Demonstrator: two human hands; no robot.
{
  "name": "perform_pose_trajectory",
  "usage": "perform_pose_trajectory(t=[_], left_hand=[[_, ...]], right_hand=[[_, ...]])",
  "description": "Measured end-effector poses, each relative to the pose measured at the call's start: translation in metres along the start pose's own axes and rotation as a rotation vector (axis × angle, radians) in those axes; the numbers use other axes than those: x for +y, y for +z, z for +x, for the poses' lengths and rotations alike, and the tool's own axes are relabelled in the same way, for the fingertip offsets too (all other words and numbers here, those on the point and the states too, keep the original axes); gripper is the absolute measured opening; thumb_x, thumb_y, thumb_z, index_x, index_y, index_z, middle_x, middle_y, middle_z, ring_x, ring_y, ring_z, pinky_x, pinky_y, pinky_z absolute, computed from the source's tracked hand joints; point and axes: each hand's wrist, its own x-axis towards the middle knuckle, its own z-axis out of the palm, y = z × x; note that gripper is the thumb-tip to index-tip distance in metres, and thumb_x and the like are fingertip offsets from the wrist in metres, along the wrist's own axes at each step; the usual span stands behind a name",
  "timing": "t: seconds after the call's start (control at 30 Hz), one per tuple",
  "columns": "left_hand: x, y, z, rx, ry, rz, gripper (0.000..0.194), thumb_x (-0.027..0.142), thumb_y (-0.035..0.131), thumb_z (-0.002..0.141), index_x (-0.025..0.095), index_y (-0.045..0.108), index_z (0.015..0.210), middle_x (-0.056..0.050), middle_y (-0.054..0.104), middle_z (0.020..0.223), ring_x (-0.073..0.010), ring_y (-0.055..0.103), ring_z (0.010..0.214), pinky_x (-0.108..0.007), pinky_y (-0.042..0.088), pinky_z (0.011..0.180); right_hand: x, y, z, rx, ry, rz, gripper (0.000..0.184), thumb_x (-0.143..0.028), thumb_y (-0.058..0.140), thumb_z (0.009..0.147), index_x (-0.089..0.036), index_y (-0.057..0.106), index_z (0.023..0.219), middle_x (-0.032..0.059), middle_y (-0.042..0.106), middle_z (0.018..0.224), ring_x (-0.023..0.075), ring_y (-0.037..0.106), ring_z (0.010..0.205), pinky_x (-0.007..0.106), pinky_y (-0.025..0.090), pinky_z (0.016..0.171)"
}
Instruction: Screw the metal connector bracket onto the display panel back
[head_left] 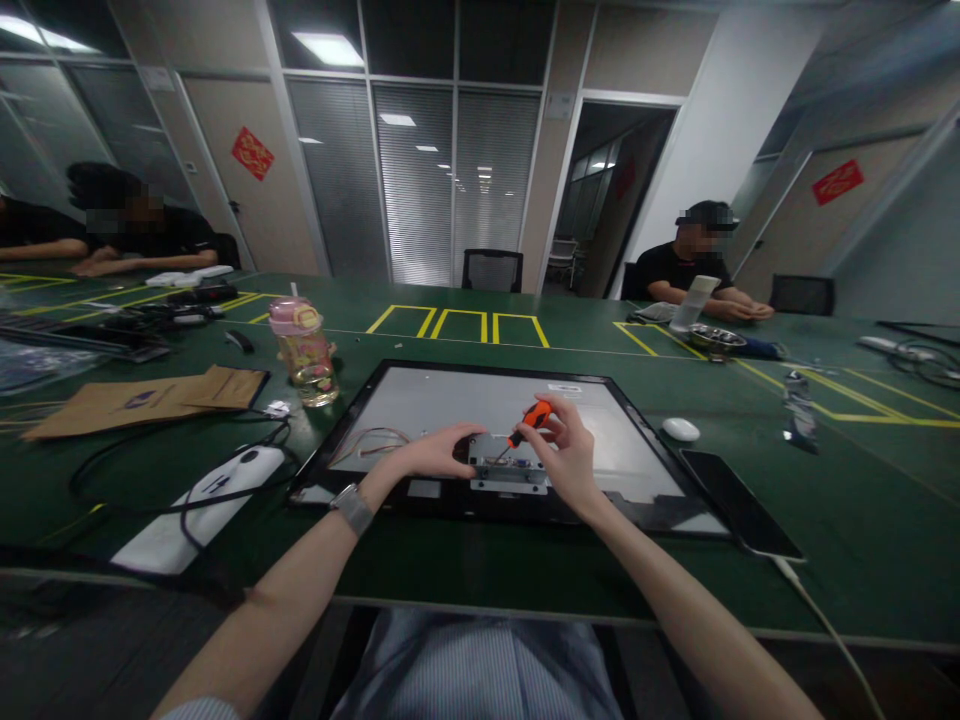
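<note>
A flat display panel point(435, 395) with a black frame and pale grey back lies on the green table in front of me. On its near side sits a metal bracket point(510, 482) with a circuit board and connectors. My right hand point(566, 445) grips an orange and black screwdriver point(531, 422), its shaft tilted down to the left toward the board. My left hand point(442, 452) has thumb and fingers closed on the left end of the bracket. Thin coloured wires point(375, 438) lie on the panel left of that hand.
Left are a white power strip point(202, 508) with black cables, a brown paper bag point(150, 398) and a pink-lidded bottle point(304, 350). Right are a phone point(739, 505) on a charging cable and a white earbud case point(681, 430). Other people sit across the table.
</note>
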Motion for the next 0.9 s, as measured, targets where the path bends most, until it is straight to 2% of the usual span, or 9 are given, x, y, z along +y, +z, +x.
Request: perform_pose_trajectory(t=[0.23, 0.3, 0.4, 0.47, 0.53, 0.63, 0.7, 0.83, 0.9], left_hand=[[0.002, -0.001, -0.001, -0.007, 0.019, -0.02, 0.071, 0.028, 0.066, 0.068, 0.021, 0.041, 0.134, -0.007, 0.045, 0.139, -0.0238, 0.046, 0.123, -0.033, 0.035, 0.105], [0.003, -0.002, -0.001, -0.012, 0.039, -0.035, 0.069, 0.027, 0.066, 0.068, 0.022, 0.043, 0.133, -0.006, 0.047, 0.137, -0.0235, 0.049, 0.12, -0.033, 0.037, 0.103], [0.003, -0.001, -0.001, -0.001, 0.063, -0.045, 0.068, 0.029, 0.068, 0.068, 0.023, 0.043, 0.131, -0.005, 0.048, 0.137, -0.0238, 0.048, 0.12, -0.034, 0.037, 0.102], [0.002, -0.001, -0.001, 0.014, 0.069, -0.046, 0.067, 0.028, 0.068, 0.068, 0.022, 0.044, 0.131, -0.005, 0.048, 0.136, -0.0236, 0.048, 0.12, -0.033, 0.036, 0.103], [0.001, 0.0, -0.001, 0.014, 0.057, -0.045, 0.066, 0.027, 0.067, 0.068, 0.021, 0.044, 0.13, -0.005, 0.05, 0.134, -0.0231, 0.049, 0.118, -0.032, 0.037, 0.102], [0.002, 0.0, -0.001, 0.004, 0.027, -0.052, 0.066, 0.027, 0.066, 0.069, 0.022, 0.044, 0.131, -0.006, 0.051, 0.133, -0.0229, 0.052, 0.115, -0.033, 0.04, 0.099], [0.003, -0.001, -0.002, 0.005, 0.018, -0.055, 0.068, 0.03, 0.067, 0.068, 0.022, 0.043, 0.131, -0.006, 0.049, 0.135, -0.0235, 0.05, 0.118, -0.033, 0.039, 0.101], [0.004, -0.002, -0.003, 0.005, -0.002, -0.043, 0.071, 0.031, 0.068, 0.067, 0.021, 0.043, 0.133, -0.008, 0.048, 0.136, -0.0247, 0.048, 0.121, -0.035, 0.036, 0.104], [0.004, -0.002, -0.003, 0.007, -0.001, -0.038, 0.071, 0.031, 0.067, 0.067, 0.02, 0.043, 0.133, -0.008, 0.048, 0.137, -0.0249, 0.048, 0.122, -0.035, 0.036, 0.104]], right_hand=[[-0.002, 0.001, -0.002, -0.05, -0.053, -0.048, 0.037, -0.029, 0.064, 0.081, -0.026, 0.051, 0.116, 0.0036, 0.061, 0.094, 0.0175, 0.066, 0.08, 0.03, 0.059, 0.062], [-0.007, 0.001, 0.0, -0.15, -0.056, -0.033, 0.036, -0.029, 0.059, 0.085, -0.026, 0.05, 0.12, 0.0064, 0.062, 0.099, 0.0194, 0.065, 0.087, 0.032, 0.059, 0.068], [-0.014, 0.001, 0.004, -0.397, -0.021, 0.096, 0.036, -0.027, 0.046, 0.093, -0.027, 0.044, 0.129, 0.0089, 0.06, 0.113, 0.0197, 0.063, 0.098, 0.04, 0.053, 0.088], [-0.018, 0.002, 0.007, -0.465, 0.001, 0.157, 0.035, -0.028, 0.045, 0.093, -0.028, 0.044, 0.128, 0.0088, 0.058, 0.117, 0.0203, 0.059, 0.106, 0.043, 0.047, 0.095], [-0.02, 0.002, 0.01, -0.427, -0.016, 0.146, 0.03, -0.031, 0.055, 0.088, -0.027, 0.052, 0.118, 0.008, 0.058, 0.114, 0.0214, 0.056, 0.107, 0.043, 0.046, 0.096], [-0.02, 0.002, 0.014, -0.301, -0.015, 0.112, 0.018, -0.034, 0.061, 0.084, -0.024, 0.061, 0.1, 0.0066, 0.058, 0.101, 0.0205, 0.058, 0.096, 0.038, 0.05, 0.088], [-0.021, 0.0, 0.015, -0.27, 0.012, 0.123, 0.018, -0.034, 0.055, 0.088, -0.025, 0.061, 0.102, 0.0065, 0.059, 0.098, 0.02, 0.059, 0.094, 0.038, 0.05, 0.086], [-0.021, -0.004, 0.017, -0.321, 0.039, 0.168, 0.029, -0.033, 0.045, 0.093, -0.027, 0.052, 0.121, 0.0066, 0.06, 0.106, 0.0202, 0.057, 0.105, 0.041, 0.044, 0.097], [-0.021, -0.006, 0.019, -0.318, 0.022, 0.148, 0.027, -0.034, 0.049, 0.091, -0.027, 0.057, 0.116, 0.0072, 0.059, 0.109, 0.0209, 0.056, 0.106, 0.041, 0.044, 0.096]])
